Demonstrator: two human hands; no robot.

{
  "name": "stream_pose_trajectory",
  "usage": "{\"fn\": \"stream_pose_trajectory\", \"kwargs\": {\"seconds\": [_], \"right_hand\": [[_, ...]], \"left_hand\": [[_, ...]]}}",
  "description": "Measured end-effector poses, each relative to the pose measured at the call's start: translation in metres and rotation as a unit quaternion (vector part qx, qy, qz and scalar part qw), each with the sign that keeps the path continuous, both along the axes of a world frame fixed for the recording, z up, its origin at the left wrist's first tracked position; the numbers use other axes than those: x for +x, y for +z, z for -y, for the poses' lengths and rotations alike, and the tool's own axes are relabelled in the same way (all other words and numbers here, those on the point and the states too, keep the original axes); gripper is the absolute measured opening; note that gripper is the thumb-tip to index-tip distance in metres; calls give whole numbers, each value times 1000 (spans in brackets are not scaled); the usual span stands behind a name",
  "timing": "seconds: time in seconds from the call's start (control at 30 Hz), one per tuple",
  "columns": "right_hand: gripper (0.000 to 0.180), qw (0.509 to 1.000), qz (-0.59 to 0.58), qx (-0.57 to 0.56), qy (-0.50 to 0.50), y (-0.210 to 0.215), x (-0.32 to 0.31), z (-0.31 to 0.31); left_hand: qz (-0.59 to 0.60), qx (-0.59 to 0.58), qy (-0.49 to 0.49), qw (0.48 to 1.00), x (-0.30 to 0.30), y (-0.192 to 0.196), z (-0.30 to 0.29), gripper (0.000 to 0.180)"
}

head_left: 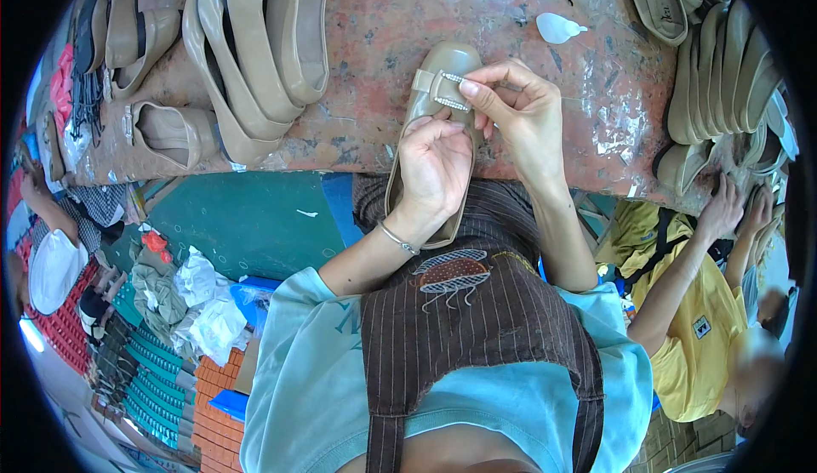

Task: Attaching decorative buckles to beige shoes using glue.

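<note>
A beige flat shoe lies toe-away at the near edge of the worktable, its heel end reaching over my lap. My left hand grips it from above, with the fingers curled into the shoe's opening and partly hidden. Across the toe runs a beige strap with a rhinestone buckle. My right hand pinches the buckle's right side between thumb and forefinger, while the other fingers fold beneath.
Nested beige shoes stand at the left, beside a single buckled shoe. More shoes line the right edge. A white bulb-shaped piece lies beyond my right hand. A person in yellow works at the right.
</note>
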State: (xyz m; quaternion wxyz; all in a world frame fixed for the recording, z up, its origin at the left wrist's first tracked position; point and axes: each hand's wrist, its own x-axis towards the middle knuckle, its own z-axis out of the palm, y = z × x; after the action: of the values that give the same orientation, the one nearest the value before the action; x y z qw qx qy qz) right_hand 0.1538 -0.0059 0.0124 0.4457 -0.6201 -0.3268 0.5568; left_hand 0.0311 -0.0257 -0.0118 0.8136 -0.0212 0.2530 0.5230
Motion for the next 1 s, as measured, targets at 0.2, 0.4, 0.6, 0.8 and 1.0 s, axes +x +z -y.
{"fn": "stream_pose_trajectory", "kwargs": {"seconds": [0.2,0.4,0.6,0.8,1.0], "right_hand": [[7,1000,19,14,10,-4,6,-5],[11,996,80,35,3,-11,1,-5],[27,976,202,87,11,-11,-3,-4],[54,968,243,46,-30,-2,-13,-4],[56,993,-32,114,-18,18,5,20]], "left_hand": [[-45,-48,7,998,2,0,1,43],[-58,-67,6,996,4,6,-3,43],[-87,-89,9,992,7,8,-7,33],[-150,-130,-3,980,11,12,-14,27],[-139,-67,-29,988,-17,60,-8,27]]}}
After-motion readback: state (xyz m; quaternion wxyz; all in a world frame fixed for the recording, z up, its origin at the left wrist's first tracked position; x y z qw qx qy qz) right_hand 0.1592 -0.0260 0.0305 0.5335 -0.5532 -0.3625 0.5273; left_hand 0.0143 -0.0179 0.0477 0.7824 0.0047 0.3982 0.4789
